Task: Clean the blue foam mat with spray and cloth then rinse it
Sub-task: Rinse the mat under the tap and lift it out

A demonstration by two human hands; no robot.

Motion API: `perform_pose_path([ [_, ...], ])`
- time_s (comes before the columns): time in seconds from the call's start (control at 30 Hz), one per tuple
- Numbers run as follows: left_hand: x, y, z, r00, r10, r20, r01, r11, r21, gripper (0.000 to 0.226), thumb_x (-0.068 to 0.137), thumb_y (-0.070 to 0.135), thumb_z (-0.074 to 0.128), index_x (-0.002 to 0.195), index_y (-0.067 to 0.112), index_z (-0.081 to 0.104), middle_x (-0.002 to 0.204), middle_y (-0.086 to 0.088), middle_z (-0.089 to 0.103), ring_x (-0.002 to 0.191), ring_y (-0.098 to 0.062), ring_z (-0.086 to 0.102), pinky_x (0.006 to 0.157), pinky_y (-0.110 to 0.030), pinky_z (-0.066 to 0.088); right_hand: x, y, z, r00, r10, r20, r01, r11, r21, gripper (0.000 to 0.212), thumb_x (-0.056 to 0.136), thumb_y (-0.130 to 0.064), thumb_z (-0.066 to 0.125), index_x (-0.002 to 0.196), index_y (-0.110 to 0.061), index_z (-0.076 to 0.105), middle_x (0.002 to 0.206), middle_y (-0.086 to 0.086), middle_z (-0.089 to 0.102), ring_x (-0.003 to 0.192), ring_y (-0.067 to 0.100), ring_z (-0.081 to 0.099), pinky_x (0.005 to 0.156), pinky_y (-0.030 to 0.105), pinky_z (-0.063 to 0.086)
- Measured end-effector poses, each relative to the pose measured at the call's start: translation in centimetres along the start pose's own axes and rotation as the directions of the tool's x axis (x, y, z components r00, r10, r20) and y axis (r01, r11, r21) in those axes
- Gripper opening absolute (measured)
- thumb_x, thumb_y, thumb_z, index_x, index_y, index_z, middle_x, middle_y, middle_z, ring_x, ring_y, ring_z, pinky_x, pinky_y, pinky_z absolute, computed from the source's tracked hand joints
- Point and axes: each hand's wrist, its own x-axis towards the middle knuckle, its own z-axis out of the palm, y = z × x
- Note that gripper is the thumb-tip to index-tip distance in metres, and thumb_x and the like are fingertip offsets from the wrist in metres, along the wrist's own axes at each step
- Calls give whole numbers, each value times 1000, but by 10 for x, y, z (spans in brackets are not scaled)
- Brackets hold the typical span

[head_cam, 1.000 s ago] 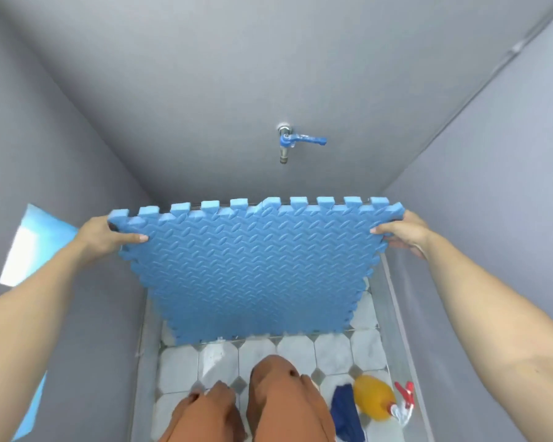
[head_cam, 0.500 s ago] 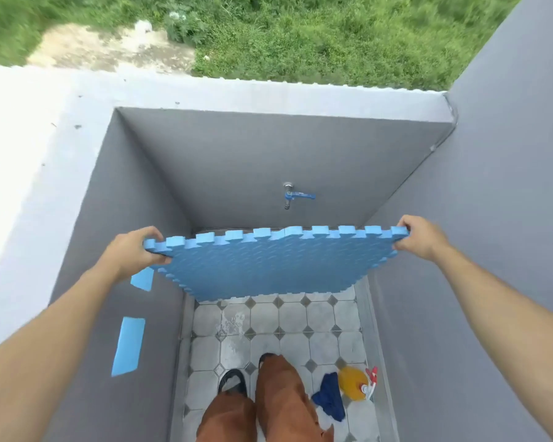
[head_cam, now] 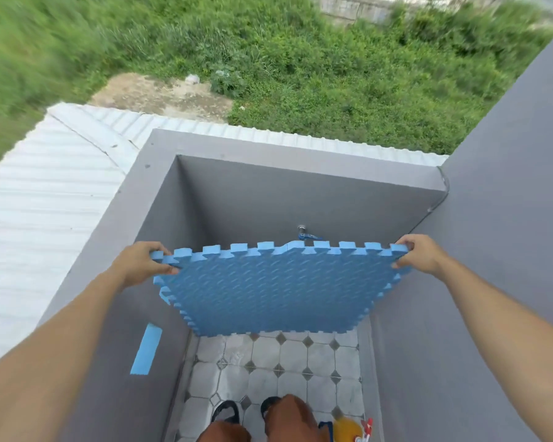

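- Blue foam mat (head_cam: 275, 291) held up in the air inside the grey-walled wash bay, top edge approx level, hanging face toward the person, lower edge tipped away over the tiled floor (head_cam: 268, 362).
- Left hand (head_cam: 138, 264) clamped on the mat's upper-left corner, thumb on the near face, fingers curled over the top tabs.
- Right hand (head_cam: 417, 253) clamped on the upper-right corner, same sort of grip w/ fingers wrapped over the edge.
- Key relation: mat's long top edge runs left-right betw. the two hands; tap (head_cam: 305, 232) sits on the back wall just behind and barely above the mat's top edge, near its middle. Neither hand is clearly nearer the tap; right looks marginally closer.
- My read: rinse needs the mat under the spout, so it has to drop or tilt, and one hand must let go to turn the handle.
- Spray bottle (head_cam: 348, 429) on the floor by the right wall, at the near right corner, cut off by the frame bottom; only yellow body and red trigger show.
- Cloth: a dark blue sliver beside the bottle, prob. it, can't confirm.
- Tap spout mostly hidden by the mat; can't tell if water runs.
- Blue strip (head_cam: 146, 349) on the left wall, purpose unclear.
- Background grass blurred.
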Motion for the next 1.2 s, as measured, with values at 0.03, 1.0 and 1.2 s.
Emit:
perform_pose_path([
  [0.03,-6,-3,-1,1000,-20,-23,19,999,-42,28,63,31,88,80,20,69,79,-7,67,72,-23,57,65,-31,43,6,-1,-4,1000,-18,18,18,999,27,34,61,3,85,85,-13,67,83,8,63,77,24,54,62,28,40],
  [1.0,-488,-72,174,611,-791,-31,712,566,-414,65,78,38,77,133,10,55,145,-11,47,131,-31,45,104,-37,35,-108,-170,136,615,-531,583,781,511,-360,12,64,-2,73,73,-10,69,80,7,60,77,25,50,52,23,37],
  [1.2,-625,-76,231,424,-905,47,772,333,-542,66,77,41,76,133,13,56,147,-9,44,136,-29,39,109,-37,31,-220,-201,206,393,-493,776,919,227,-321,26,62,-12,75,84,-21,64,88,6,59,83,26,51,54,24,35],
])
